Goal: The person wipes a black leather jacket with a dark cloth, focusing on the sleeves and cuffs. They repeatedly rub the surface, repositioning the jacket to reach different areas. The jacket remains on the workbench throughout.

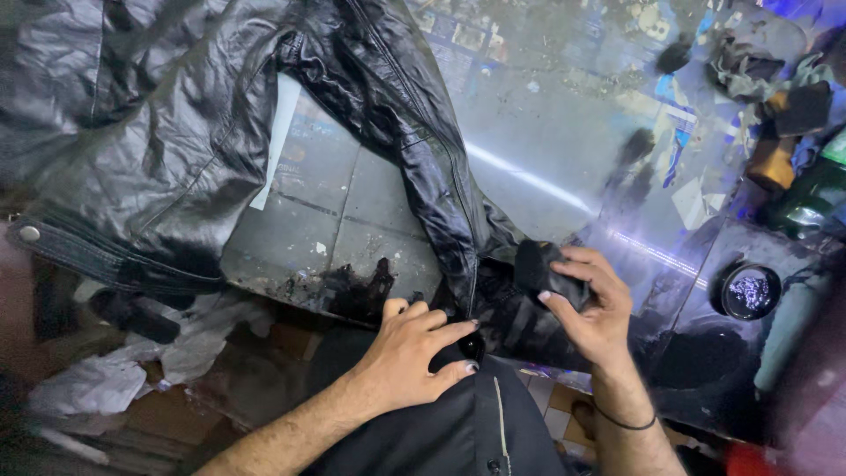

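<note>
A black leather jacket (176, 115) lies spread over a stained worktable (546, 132), one sleeve (432, 167) running down toward me. My left hand (414, 353) presses the sleeve's cuff end against the table's near edge, fingers pinching the leather. My right hand (595, 308) grips a small black sponge or cloth pad (542, 269) just right of the sleeve, held close to the leather.
A round open tin of dark polish (750, 292) sits at the right. Bottles, rags and brushes (784, 115) crowd the far right corner. A white paper strip (278, 132) lies under the jacket. Crumpled white paper (97, 379) lies on the floor at left.
</note>
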